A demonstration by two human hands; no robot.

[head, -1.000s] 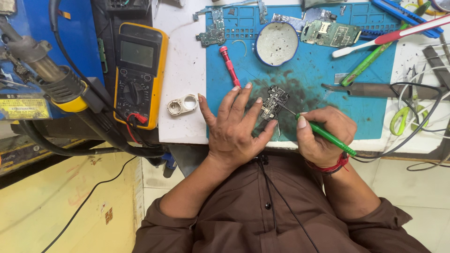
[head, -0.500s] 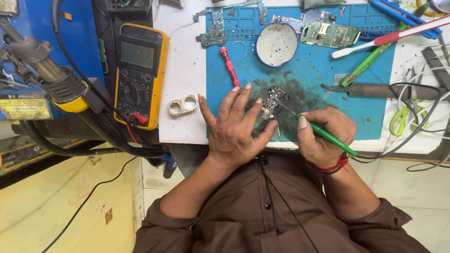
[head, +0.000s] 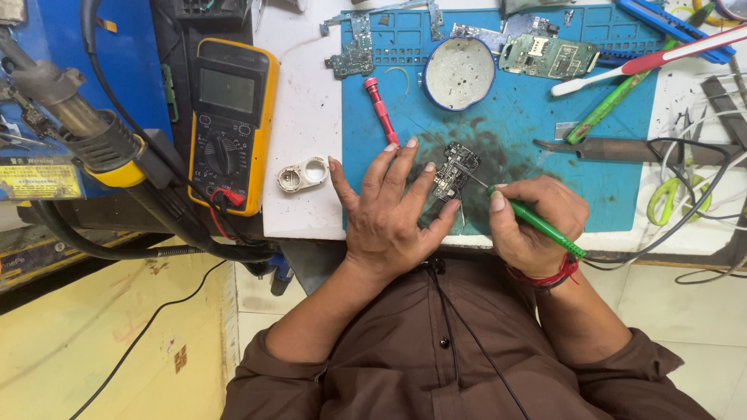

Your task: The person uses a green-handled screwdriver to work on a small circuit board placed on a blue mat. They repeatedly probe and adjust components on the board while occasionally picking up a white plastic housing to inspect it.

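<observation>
One small dark circuit board [head: 455,173] – light, stiff, fragile – is pinned at its edges by the spread-open left hand [head: 387,208]; right hand [head: 534,220] is closed round a green-handled tool [head: 537,222], approx. pen-grip.

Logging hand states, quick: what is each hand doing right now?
Left hand: open, fingers spread, pressing the small circuit board onto the blue mat.
Right hand: closed around a green-handled tool, tip on the board.

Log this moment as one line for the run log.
left hand: flat on blue mat, fingers steadying small circuit board | right hand: holds green tool, tip on board | nearby: red screwdriver, yellow multimeter
</observation>
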